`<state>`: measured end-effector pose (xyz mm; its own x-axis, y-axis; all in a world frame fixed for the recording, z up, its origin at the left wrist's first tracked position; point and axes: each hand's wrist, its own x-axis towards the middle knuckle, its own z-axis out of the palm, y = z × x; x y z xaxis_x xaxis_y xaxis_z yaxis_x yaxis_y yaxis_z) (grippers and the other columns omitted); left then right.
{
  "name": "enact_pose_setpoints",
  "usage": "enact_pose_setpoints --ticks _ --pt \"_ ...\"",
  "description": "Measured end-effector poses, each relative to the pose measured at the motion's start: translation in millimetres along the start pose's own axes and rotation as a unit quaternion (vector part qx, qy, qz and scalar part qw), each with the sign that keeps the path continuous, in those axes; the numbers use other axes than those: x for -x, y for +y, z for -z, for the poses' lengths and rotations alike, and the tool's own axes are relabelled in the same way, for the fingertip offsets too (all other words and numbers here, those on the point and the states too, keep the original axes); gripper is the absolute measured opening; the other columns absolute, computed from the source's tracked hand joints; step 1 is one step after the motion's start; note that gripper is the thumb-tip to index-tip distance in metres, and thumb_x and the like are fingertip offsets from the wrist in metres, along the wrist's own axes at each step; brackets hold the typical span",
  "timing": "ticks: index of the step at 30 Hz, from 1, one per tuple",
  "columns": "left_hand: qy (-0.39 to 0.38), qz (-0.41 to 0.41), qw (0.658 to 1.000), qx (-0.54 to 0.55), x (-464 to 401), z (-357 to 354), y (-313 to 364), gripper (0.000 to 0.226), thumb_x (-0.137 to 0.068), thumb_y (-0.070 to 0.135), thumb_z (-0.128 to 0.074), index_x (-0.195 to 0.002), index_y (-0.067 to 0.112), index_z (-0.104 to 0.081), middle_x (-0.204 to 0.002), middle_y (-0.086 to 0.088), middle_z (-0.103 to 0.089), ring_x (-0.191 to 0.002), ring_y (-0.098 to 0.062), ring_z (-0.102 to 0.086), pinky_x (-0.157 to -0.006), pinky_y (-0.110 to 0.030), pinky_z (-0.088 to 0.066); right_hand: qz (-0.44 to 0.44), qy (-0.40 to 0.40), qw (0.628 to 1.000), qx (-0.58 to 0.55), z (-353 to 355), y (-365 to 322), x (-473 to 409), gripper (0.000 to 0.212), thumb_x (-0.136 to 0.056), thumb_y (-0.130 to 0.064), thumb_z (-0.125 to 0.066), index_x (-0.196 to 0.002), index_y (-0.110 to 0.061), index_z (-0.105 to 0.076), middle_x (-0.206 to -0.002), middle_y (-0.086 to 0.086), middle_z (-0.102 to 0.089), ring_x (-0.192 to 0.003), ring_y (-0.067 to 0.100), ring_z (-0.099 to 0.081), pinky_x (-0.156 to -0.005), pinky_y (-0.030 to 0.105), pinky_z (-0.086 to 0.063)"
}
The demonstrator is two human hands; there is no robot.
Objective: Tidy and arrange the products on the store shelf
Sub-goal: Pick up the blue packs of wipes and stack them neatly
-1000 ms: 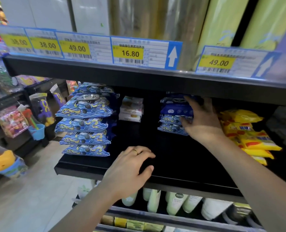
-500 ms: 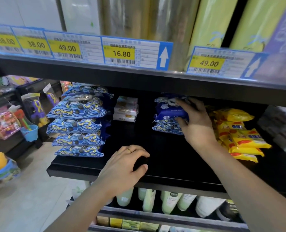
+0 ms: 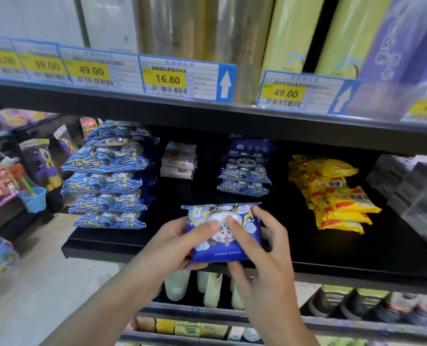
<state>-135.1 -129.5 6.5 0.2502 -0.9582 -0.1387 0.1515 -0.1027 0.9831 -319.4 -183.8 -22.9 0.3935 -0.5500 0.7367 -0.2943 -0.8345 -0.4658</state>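
**Both hands on one blue pack at the shelf's front edge**

You face a black shelf (image 3: 357, 248) that runs across the whole view. Above it, at 12 o'clock, tall rolls (image 3: 289, 33) stand behind a strip of price tags (image 3: 167, 79) reading 38.00, 49.00, 16.80 and 49.00.

At 9 o'clock on the shelf sits the tallest stack of blue wave-patterned packs (image 3: 105, 181), five or so high, flush with the shelf's left end. At 3 o'clock lies a pile of yellow packets (image 3: 337, 196), slumped and fanned toward the front. At 12 o'clock, deep on the shelf, stands a shorter blue stack (image 3: 244, 171) with a plain dark-blue pack on top. Just to its 9 o'clock side is a small pile of white packs (image 3: 180, 161), well back.

The single blue pack (image 3: 223, 233) with a panda print is at 6 o'clock, above the shelf's front edge, tilted face-up toward you. Your left hand (image 3: 175, 243) grips its left side, thumb on top. Your right hand (image 3: 264, 248) holds its right side, thumb and forefinger laid across the face, remaining fingers curled beneath.
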Motion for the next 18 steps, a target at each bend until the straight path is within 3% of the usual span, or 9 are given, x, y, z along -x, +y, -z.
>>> enact_pose_setpoints --ticks 2,4,6,9,13,16,18 --pt "-0.001 -0.003 1.0 0.01 5 -3 -2 0.049 -0.063 0.051 -0.09 -0.104 0.026 -0.08 -0.107 -0.009 -0.081 -0.096 -0.023 -0.079 -0.084 -0.038 -0.063 -0.004 -0.016 1.0 -0.003 0 -4 5 0.081 -0.082 -0.006 -0.084 -0.149 -0.04 -0.051 -0.159 -0.005 -0.027 -0.142 0.012 -0.041 -0.105 0.024 -0.049" --pt "0.002 -0.019 1.0 0.0 12 -3 -2 0.048 -0.067 0.042 -0.094 -0.106 0.018 -0.078 -0.102 -0.008 -0.082 -0.088 -0.019 -0.08 -0.07 -0.025 -0.061 -0.05 -0.032 0.998 -0.036 2 -7 8 0.098 -0.08 -0.007 -0.086 -0.156 -0.044 -0.035 -0.158 -0.01 -0.025 -0.141 0.011 -0.043 -0.094 0.018 -0.054" --pt "0.01 -0.038 0.999 -0.019 17 -1 -3 0.048 -0.068 0.04 -0.084 -0.11 0.019 -0.075 -0.1 -0.004 -0.082 -0.085 -0.015 -0.08 -0.063 -0.016 -0.057 -0.107 -0.053 0.991 -0.064 7 -7 9 0.113 -0.079 -0.008 -0.086 -0.161 -0.047 -0.017 -0.156 -0.016 -0.022 -0.136 0.005 -0.045 -0.085 0.011 -0.054" --pt "0.023 -0.056 0.997 -0.039 20 4 -3 0.048 -0.069 0.038 -0.082 -0.112 0.021 -0.072 -0.102 0.0 -0.082 -0.094 -0.017 -0.079 -0.071 -0.018 -0.059 -0.178 -0.103 0.975 -0.083 15 -7 8 0.117 -0.081 -0.004 -0.077 -0.156 -0.059 -0.005 -0.15 -0.031 -0.023 -0.125 0.0 -0.052 -0.081 0.014 -0.055" --pt "0.021 -0.082 0.995 -0.046 23 7 2 0.047 -0.072 0.032 -0.082 -0.116 0.018 -0.069 -0.105 0.004 -0.081 -0.097 -0.013 -0.078 -0.075 -0.015 -0.058 -0.308 -0.082 0.926 -0.204 28 -10 -4 0.086 -0.088 -0.002 -0.072 -0.139 -0.064 -0.04 -0.138 -0.028 -0.047 -0.103 0.005 -0.066 -0.075 0.025 -0.06" --pt "0.019 -0.114 0.992 -0.06 27 8 6 0.051 -0.071 0.03 -0.083 -0.118 0.019 -0.067 -0.107 0.007 -0.081 -0.099 -0.01 -0.077 -0.076 -0.014 -0.058 -0.404 -0.058 0.858 -0.311 37 -17 -20 0.051 -0.08 -0.043 -0.08 -0.127 -0.052 -0.061 -0.127 -0.016 -0.065 -0.088 0.016 -0.074 -0.067 0.038 -0.063" --pt "0.023 -0.144 0.986 -0.081 29 8 7 0.051 -0.069 0.031 -0.084 -0.117 0.024 -0.067 -0.107 0.008 -0.08 -0.099 -0.008 -0.076 -0.079 -0.014 -0.057 -0.445 -0.103 0.813 -0.36 41 -20 -29 0.06 -0.07 -0.065 -0.083 -0.123 -0.042 -0.068 -0.121 -0.007 -0.072 -0.084 0.024 -0.075 -0.063 0.041 -0.061"
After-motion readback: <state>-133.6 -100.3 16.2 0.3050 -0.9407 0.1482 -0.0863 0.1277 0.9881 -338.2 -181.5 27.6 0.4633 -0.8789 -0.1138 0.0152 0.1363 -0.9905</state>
